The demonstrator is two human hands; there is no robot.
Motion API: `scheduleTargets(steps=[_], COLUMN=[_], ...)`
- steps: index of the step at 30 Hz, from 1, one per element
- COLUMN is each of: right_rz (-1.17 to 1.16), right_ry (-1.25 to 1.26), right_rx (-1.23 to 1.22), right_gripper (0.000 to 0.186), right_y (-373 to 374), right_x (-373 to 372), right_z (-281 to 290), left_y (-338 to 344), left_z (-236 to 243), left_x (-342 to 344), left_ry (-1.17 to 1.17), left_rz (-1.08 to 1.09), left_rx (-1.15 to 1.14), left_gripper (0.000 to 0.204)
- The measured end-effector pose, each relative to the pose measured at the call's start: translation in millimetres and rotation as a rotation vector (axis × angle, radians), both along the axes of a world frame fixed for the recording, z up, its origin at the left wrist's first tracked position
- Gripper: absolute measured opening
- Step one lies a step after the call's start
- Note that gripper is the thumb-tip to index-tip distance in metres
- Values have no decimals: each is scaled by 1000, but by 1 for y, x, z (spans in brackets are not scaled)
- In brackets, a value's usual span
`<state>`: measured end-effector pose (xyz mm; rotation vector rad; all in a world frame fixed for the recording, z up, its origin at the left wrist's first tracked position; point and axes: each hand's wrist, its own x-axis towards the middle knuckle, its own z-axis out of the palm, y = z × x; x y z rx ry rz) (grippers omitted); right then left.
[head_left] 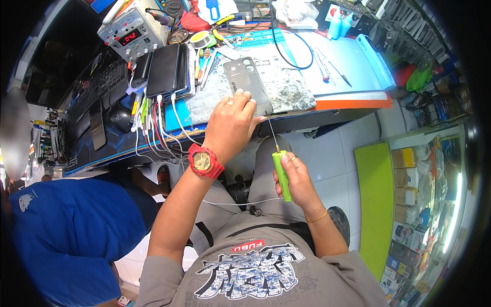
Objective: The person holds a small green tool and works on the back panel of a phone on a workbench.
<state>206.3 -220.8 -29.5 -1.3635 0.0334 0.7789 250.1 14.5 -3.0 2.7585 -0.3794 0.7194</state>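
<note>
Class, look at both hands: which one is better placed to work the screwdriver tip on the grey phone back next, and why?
Probably the right hand: it grips the green screwdriver, tip near the phone back. The left hand presses on the phone.

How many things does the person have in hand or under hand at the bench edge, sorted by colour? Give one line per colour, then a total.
Grey: 1, the phone back cover under the left hand
Green: 1, the screwdriver gripped by the right hand
Total: 2
</note>
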Motion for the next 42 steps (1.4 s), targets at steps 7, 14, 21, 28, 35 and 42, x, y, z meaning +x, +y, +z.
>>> scheduleTargets(steps=[7, 14, 21, 28, 35, 42], right_rz=[-12, -19, -29, -31, -38, -34], right_ry=[-12, -12, -7, -18, -8, -5], right_rx=[9, 20, 31, 11, 18, 17], right_gripper=[38, 40, 47, 48, 47, 46], right_y=[0, 0, -2, -3, -3, -3], right_x=[0, 1, 2, 3, 4, 4], right_z=[-2, -3, -7, -9, -8, -9], left_y=[-1, -1, -1, 0, -1, -1], left_z=[0, -1, -1, -3, -1, 0], left_x=[0, -1, 0, 0, 0, -1], left_ry=[5, -18, -5, -21, -10, -16], left_rz=[3, -4, 3, 5, 3, 3], left_rx=[-5, -10, -6, 7, -11, -9], left_gripper=[32, 32, 32, 32, 31, 32])
